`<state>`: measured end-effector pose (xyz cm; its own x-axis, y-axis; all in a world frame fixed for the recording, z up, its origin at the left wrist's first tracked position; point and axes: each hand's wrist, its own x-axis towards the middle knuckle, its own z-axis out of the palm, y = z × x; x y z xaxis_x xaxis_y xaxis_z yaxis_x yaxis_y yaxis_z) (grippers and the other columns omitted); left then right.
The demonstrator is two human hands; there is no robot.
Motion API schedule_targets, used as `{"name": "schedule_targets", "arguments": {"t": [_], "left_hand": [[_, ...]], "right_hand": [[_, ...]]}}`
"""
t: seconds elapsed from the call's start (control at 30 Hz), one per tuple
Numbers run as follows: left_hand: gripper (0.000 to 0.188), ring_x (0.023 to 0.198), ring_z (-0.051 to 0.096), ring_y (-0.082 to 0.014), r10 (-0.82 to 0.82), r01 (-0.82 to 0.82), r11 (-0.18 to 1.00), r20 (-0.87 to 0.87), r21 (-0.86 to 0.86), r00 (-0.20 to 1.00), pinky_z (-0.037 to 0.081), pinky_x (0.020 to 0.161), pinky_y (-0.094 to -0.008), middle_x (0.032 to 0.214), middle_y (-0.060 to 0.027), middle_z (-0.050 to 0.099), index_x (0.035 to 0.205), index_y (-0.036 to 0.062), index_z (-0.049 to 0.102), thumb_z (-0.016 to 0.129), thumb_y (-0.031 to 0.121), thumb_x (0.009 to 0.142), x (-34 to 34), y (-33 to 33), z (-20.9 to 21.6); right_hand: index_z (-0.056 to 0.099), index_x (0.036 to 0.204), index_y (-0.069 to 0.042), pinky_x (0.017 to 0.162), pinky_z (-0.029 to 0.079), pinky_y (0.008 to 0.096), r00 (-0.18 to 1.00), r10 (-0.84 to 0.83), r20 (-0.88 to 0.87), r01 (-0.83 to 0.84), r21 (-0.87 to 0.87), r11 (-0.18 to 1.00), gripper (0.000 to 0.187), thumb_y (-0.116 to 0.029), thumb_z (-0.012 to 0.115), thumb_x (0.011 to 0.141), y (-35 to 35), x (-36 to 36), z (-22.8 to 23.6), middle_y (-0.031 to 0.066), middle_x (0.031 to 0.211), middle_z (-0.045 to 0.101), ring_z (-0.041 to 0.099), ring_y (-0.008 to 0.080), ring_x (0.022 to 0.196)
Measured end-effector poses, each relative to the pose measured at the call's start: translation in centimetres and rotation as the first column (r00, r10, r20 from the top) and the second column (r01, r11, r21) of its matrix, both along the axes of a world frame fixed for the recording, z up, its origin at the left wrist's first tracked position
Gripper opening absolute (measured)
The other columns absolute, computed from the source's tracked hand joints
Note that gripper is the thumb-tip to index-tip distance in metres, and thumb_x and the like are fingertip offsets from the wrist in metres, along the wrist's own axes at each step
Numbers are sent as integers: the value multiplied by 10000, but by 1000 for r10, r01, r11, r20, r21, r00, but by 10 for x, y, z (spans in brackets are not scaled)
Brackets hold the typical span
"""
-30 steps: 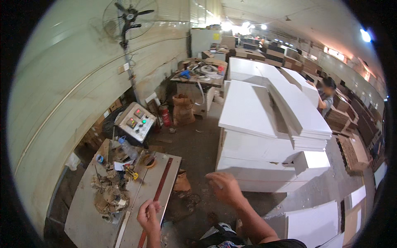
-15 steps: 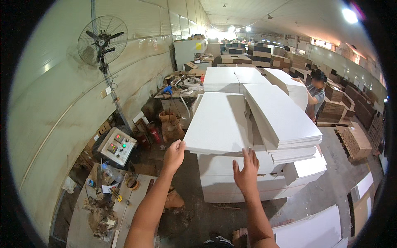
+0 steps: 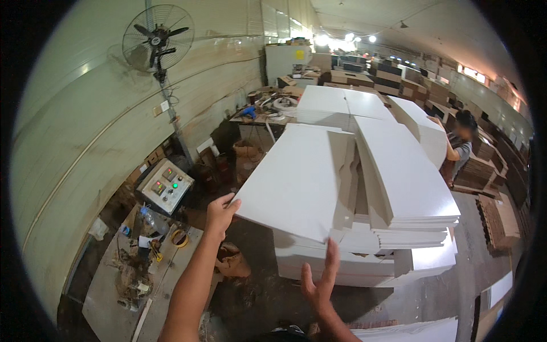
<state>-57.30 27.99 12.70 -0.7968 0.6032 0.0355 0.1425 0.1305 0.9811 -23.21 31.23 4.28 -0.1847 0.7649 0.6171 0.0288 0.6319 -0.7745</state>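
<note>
A large white board [image 3: 290, 176] lies tilted over the top of a stack, its near edge jutting out toward me. My left hand [image 3: 221, 214] is closed on the board's near left corner, thumb above and fingers below. My right hand [image 3: 320, 279] is held upright just in front of the near right corner, thumb and fingers apart. Whether its fingertips touch the edge I cannot tell. To the right of the board lies a pile of narrower white panels [image 3: 407, 171]. More white boards [image 3: 330, 271] are stacked underneath.
At left stand a control box [image 3: 165, 185] with lit buttons and a cluttered bench [image 3: 105, 302] with a tape roll [image 3: 180, 238]. A fan [image 3: 158, 39] hangs on the wall. A co-worker [image 3: 460, 142] stands beyond the stack at right. White panels [image 3: 404, 333] lie low in front.
The white board has come toward me, down and left, with my left hand on its corner. My right hand has moved nearer to me. The whole view has shifted a little.
</note>
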Motion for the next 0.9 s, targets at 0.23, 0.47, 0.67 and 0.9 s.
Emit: {"name": "schedule_targets", "arguments": {"t": [0.23,0.47,0.67,0.9], "left_hand": [[435,1110,753,-151,-300,278,951,184,135,936,620,955,-324,1286,-112,823,1498,-69,720,782,150,1128,41,-66,-7],[539,1157,756,-160,-451,396,891,324,222,832,624,1011,-336,1344,-120,787,1507,-86,652,849,177,1080,90,-145,-12],[884,1304,725,-273,-498,400,866,456,299,738,665,1055,-418,1479,-218,693,1687,-50,435,920,284,1029,104,-227,-29],[914,1426,642,-257,-339,185,860,259,476,904,577,1188,-442,1629,-141,599,1751,24,380,912,188,1026,101,-354,-57]], "right_hand": [[194,1845,-104,1238,463,523,742,338,-578,-646,-485,589,1036,-336,845,1073,-39,-40,-49,196,1764,464,535,359,1547],[553,1529,43,1154,533,514,728,6,-685,-597,-630,497,658,-104,861,967,-59,-50,-25,155,1420,664,659,310,1311],[671,1358,62,953,658,519,774,97,-625,-580,-640,504,522,-14,811,861,-73,-36,-30,161,1193,726,744,334,1089],[665,1441,72,990,666,583,556,540,-632,-830,-462,313,652,-34,791,810,-127,-48,-26,203,1224,732,762,373,1098]]}}
